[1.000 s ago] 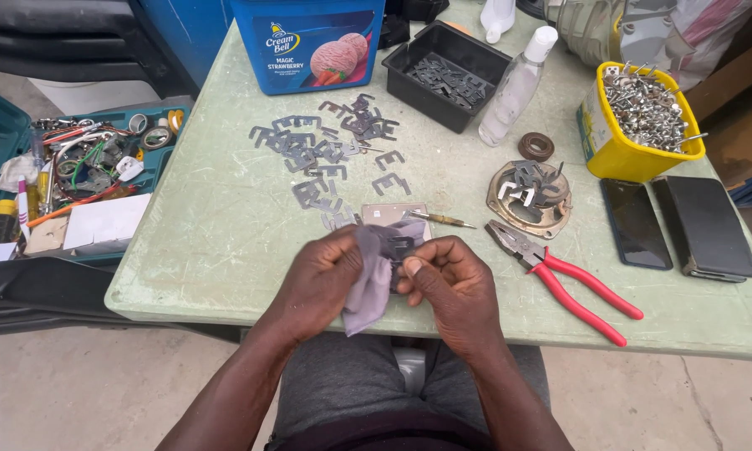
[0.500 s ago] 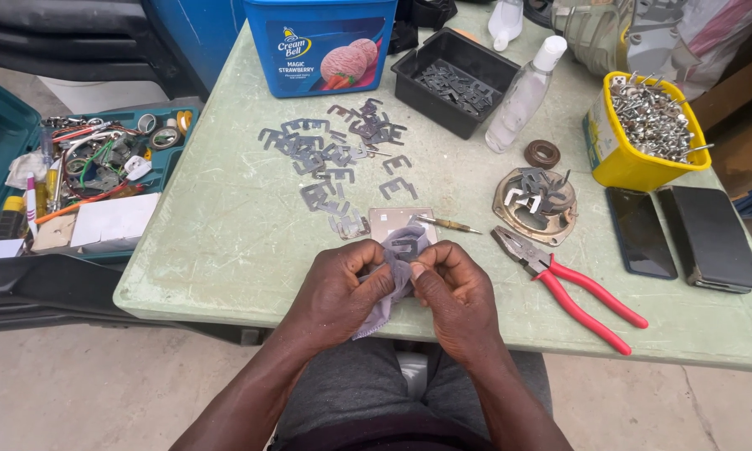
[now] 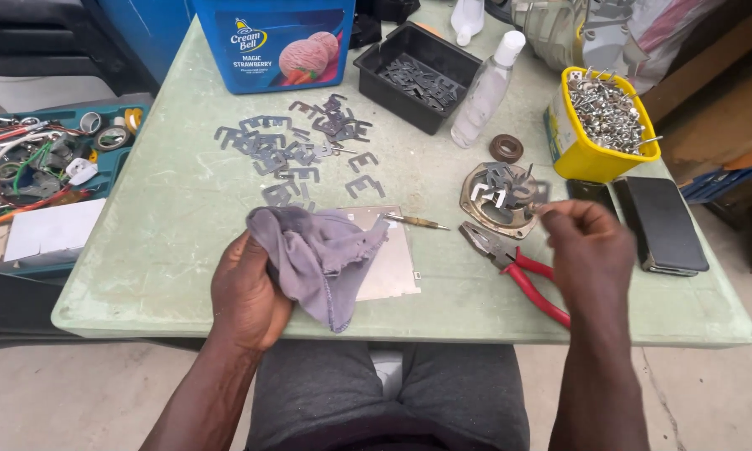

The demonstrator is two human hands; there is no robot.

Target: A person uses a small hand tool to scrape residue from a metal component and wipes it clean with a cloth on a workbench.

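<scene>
Two hands work: left hand (image 3: 246,292) fingers grip a crumpled grey cloth (image 3: 322,259); right hand (image 3: 589,255), beside the cloth, has fingers pinched over red-handled pliers (image 3: 518,271).

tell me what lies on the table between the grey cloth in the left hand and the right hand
In the head view, between the grey cloth and the right hand lie a flat metal sheet, a small screwdriver and red-handled pliers.

Small repair workshop: a worn green worktable (image 3: 167,250) carries loose stamped metal laminations (image 3: 292,150), red-handled combination pliers (image 3: 518,271), a yellow tub of screws (image 3: 602,125) and a black parts tray (image 3: 418,79), with an open toolbox (image 3: 42,175) of wire beside it.
</scene>
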